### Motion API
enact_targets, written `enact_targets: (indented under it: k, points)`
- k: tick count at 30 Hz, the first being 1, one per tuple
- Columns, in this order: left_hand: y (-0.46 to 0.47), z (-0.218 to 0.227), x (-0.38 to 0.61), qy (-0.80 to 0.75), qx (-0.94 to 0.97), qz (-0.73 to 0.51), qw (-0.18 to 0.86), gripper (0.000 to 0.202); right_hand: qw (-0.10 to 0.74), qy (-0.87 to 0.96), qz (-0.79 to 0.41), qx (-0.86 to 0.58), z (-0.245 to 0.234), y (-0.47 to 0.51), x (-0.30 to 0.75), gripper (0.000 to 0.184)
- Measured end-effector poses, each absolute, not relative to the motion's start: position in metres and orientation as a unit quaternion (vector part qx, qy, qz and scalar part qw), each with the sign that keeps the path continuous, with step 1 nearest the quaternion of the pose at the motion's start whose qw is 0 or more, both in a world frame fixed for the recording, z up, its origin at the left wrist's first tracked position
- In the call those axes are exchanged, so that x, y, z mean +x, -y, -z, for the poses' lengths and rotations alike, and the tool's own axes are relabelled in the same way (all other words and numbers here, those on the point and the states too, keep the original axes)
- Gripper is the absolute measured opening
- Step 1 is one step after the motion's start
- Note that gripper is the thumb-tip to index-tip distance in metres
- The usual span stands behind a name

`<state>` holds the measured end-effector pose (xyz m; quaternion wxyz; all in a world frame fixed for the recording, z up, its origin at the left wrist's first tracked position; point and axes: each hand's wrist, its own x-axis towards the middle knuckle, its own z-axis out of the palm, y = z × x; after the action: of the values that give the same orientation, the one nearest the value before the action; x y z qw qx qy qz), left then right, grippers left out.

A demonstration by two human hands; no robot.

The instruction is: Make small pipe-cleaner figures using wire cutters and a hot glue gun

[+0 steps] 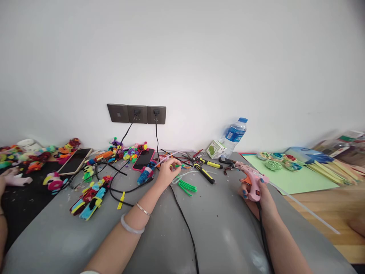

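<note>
Pliers (203, 172), green stems (187, 187) and a cable (184, 217) lie between the hands (170, 170) (259, 194).

bright, diffuse light | soft glare on tabletop (225, 236) | edges stretched

A pink glue gun (254, 183) with an orange trigger (246, 180) is held pointing left, its long whitish glue stick (306, 207) jutting out behind.
</note>
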<state>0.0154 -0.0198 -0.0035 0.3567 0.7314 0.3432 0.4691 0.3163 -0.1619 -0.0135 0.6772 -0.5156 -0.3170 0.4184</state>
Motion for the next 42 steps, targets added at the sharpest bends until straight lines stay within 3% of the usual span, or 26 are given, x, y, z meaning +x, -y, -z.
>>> enact_targets:
  k: [42]
  points:
    - [0.0189, 0.0039, 0.0157, -0.345, 0.733, -0.471, 0.348, 0.010, 0.670, 0.331, -0.423, -0.512, 0.0145, 0.1616, 0.3176, 0.050]
